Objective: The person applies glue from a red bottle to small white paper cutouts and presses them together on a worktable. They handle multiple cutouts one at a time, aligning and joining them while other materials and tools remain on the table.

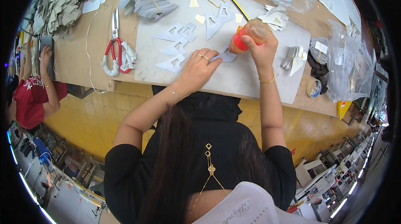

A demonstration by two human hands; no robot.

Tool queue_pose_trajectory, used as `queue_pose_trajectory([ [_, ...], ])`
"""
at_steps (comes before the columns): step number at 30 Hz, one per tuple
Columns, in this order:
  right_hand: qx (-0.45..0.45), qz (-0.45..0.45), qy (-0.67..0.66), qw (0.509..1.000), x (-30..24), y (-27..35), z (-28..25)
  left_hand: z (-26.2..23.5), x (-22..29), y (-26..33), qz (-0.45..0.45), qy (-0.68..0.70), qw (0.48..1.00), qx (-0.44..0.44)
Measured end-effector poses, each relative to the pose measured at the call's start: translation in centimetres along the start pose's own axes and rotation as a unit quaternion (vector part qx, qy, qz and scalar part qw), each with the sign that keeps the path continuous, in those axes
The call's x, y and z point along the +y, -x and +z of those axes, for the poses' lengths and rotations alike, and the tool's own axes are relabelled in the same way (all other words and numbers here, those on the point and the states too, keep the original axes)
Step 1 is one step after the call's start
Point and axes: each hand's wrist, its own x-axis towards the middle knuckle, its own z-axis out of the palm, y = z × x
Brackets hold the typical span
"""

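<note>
My right hand (263,50) grips a squeeze bottle (255,32) with a red-orange lower part and a clear, cloudy base. The bottle is tipped with its base up and its other end down by a pale grey cut-out piece (229,56) on the grey board. Resting on the board beside that piece is my left hand (199,67), palm down, with fingers stretched toward it; whether the fingertips touch it is hard to see. Several similar pieces (173,48) with openings lie left of my hands, and others (215,21) lie beyond them.
Red-handled scissors (115,50) lie at the left, near a heap of beige pieces (64,5). Grey bundles (152,5) sit at the back. A yellow-black pencil (237,5), a tape roll (313,87) and plastic bags (350,63) lie to the right. Another person (37,94) works at far left.
</note>
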Motion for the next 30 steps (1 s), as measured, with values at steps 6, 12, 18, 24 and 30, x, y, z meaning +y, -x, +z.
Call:
queue_pose_trajectory([
  [6, -0.058, -0.021, 0.007, 0.998, -0.4, 0.1, -0.2, 0.1, 0.0, 0.0, -0.007, 0.011, 1.000, 0.004],
  [12, -0.001, 0.030, -0.104, 0.994, 1.6, 1.5, -0.4, 0.3, -0.1, 0.2, -0.012, 0.019, 1.000, 0.000],
  [18, 0.156, 0.106, -0.165, 0.968, 2.3, 6.5, -1.8, 0.1, 0.0, 0.4, -0.055, 0.060, 0.996, 0.030],
  [24, 0.159, 0.088, -0.176, 0.967, -0.1, 10.2, -0.6, -0.1, 0.3, 0.1, -0.103, 0.028, 0.994, 0.011],
  [30, 0.138, 0.094, -0.225, 0.960, -0.8, 10.1, 0.2, -0.1, 0.4, 0.0, -0.100, 0.027, 0.995, -0.006],
])
